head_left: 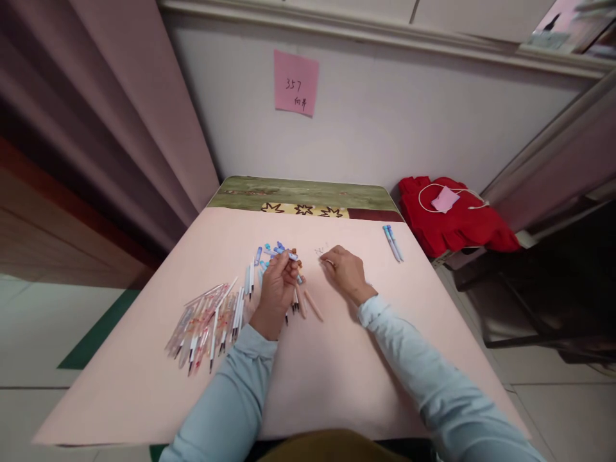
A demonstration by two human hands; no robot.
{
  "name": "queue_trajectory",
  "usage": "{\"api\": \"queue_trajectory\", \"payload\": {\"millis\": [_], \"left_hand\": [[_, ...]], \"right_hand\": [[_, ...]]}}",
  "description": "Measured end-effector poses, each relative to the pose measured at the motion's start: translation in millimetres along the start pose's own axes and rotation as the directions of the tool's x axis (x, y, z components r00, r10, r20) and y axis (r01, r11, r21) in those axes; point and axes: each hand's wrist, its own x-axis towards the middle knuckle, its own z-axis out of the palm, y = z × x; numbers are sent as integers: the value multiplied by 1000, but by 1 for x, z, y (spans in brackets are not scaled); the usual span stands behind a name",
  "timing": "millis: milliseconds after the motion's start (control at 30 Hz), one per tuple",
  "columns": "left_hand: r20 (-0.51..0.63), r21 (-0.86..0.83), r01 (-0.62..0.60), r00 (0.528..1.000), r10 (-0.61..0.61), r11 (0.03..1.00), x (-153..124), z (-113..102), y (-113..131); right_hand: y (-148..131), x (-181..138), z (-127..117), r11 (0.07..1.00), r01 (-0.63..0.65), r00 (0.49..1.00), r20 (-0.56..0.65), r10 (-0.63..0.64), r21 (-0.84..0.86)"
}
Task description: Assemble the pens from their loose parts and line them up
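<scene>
My left hand (275, 289) is raised over the pen parts, its fingers closed on a blue pen part (292, 256). To the right, my right hand (347, 273) reaches down to the table with thumb and fingertips pinched together. Its fingertips are at a small scatter of tiny thin pieces (319, 251), perhaps springs; whether one is between the fingers is too small to see. Blue pen tops (279, 247) and brown ones lie behind and beside my left hand. Peach pen barrels (314, 305) and dark-tipped refills lie just right of my left wrist.
White refills (238, 311) and clear plastic sleeves (195, 321) are heaped at the left. Two blue pens (393, 244) lie side by side at the right. A pale pink sheet (375, 391) covers the table. A red cloth bundle (455, 221) sits beyond the table's right edge.
</scene>
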Motion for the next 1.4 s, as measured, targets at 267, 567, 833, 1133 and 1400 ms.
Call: {"api": "queue_trajectory", "payload": {"millis": [267, 567, 833, 1133, 1400], "left_hand": [[35, -24, 65, 997, -64, 998, -7, 4, -3], [-17, -79, 118, 993, -120, 990, -13, 8, -4], [-4, -99, 185, 982, -187, 978, -16, 12, -17], [33, -73, 247, 969, -245, 966, -21, 11, -25], [65, 88, 170, 982, -176, 981, -27, 19, -24]], "right_hand": [[1, 36, 6, 845, 479, 857, 334, -392, -237], [-19, 3, 4, 993, -21, 987, -153, 40, 120], [-39, -43, -11, 707, -84, 910, -235, 341, 702], [-39, -50, -20, 696, -29, 911, -267, 314, 718], [-32, -50, -25, 714, -103, 867, -289, 406, 693]]}}
